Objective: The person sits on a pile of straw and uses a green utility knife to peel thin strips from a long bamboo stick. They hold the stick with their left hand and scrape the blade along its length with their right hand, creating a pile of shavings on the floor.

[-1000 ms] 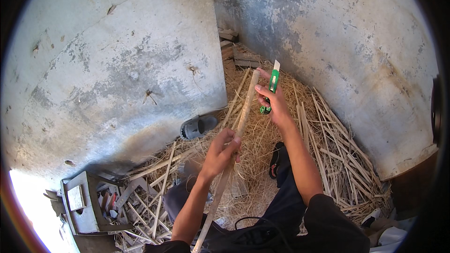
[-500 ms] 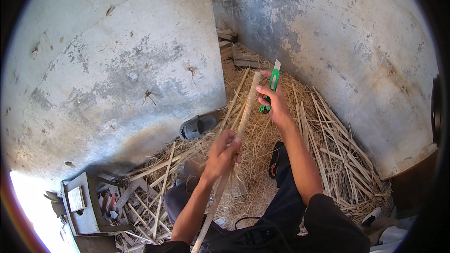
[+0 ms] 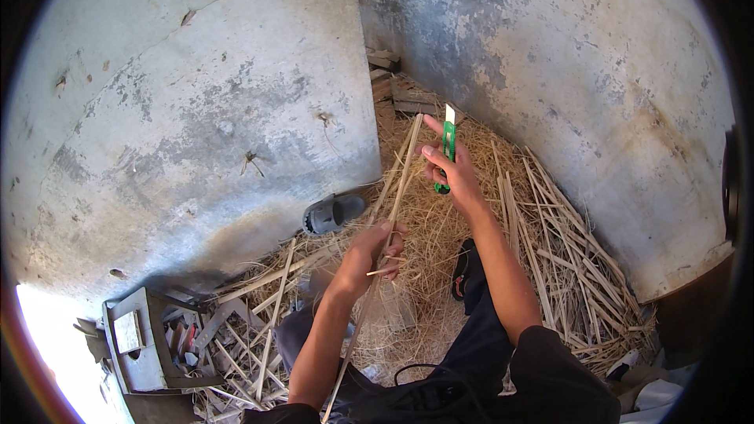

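Note:
A long, pale bamboo-like strip (image 3: 403, 180) slants from my lap up to the middle of the view, its narrow side showing. My left hand (image 3: 361, 261) is closed around it partway along. A short thin sliver (image 3: 382, 271) sticks out crosswise by those fingers. My right hand (image 3: 463, 177) holds a green box cutter (image 3: 448, 140), its blade out and pointing up. The index finger of that hand reaches to the strip's upper end, and the thumb lies just right of the strip, whether touching I cannot tell.
Shavings (image 3: 440, 243) cover the floor around my legs. A heap of strips (image 3: 577, 259) lies along the right wall. A grey sandal (image 3: 334, 213) rests against the left wall panel (image 3: 236, 110). A broken wooden box (image 3: 149, 341) stands at lower left, and wood blocks (image 3: 414, 98) lie in the corner.
The strip has turned from its broad face to its narrow side. My right hand has shifted slightly left, and the cutter stands more upright. My left hand has rolled with the strip.

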`<state>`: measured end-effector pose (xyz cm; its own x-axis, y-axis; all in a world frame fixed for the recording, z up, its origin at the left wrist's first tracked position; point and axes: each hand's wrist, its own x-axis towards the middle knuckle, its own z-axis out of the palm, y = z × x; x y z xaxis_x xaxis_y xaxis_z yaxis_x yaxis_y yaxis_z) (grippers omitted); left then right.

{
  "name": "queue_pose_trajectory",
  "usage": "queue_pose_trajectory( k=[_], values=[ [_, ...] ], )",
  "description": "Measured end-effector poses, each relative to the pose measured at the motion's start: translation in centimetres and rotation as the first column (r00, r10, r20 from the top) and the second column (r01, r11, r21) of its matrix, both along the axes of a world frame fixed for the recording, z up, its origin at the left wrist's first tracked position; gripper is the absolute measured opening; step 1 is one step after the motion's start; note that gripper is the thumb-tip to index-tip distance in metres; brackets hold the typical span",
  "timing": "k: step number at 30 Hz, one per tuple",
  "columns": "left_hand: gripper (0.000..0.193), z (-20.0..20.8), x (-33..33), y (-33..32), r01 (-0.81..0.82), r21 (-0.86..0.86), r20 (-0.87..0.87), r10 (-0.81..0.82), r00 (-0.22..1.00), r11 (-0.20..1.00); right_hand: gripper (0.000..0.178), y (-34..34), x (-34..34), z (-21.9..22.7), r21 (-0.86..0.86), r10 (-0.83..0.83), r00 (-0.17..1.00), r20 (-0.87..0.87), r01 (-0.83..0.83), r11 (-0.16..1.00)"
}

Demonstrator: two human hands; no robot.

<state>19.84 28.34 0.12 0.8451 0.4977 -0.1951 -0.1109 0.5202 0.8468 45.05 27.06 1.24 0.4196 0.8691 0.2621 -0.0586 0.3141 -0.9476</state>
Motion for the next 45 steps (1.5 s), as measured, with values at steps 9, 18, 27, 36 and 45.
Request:
queue_pose_trajectory(
  k=[9, 18, 27, 36, 45],
  values=[
    [0.038, 0.2, 0.0, -0.5, 0.048, 0.231, -0.124, -0.02, 0.992, 0.972, 0.076, -0.5, -0.9, 1.2, -0.063, -0.009, 1.0, 0.02, 0.01, 0.998],
    [0.053, -1.2, -0.4, 0.1, 0.214, 0.403, -0.215, -0.135, 0.967, 0.89, 0.077, 0.1, -0.7, 0.3, -0.081, -0.053, 0.999, 0.006, 0.053, 0.995],
    [0.095, -1.0, -3.2, 1.9, 0.634, 0.391, -0.37, -0.517, 0.772, 0.667, 0.075, 0.2, 0.8, -0.3, -0.06, -0.1, 0.994, -0.035, 0.098, 0.993],
    [0.096, -2.2, -3.8, 3.2, 0.439, 0.71, -0.295, -0.333, 0.896, 0.551, 0.076, -0.1, 1.2, 0.1, -0.043, -0.154, 0.984, -0.093, 0.151, 0.988],
    [0.044, -0.7, -3.2, 4.1, -0.28, 0.535, -0.088, 0.382, 0.92, 0.797, 0.079, -0.1, 1.3, 0.2, -0.082, -0.265, 0.96, -0.086, 0.258, 0.963]
  ],
)
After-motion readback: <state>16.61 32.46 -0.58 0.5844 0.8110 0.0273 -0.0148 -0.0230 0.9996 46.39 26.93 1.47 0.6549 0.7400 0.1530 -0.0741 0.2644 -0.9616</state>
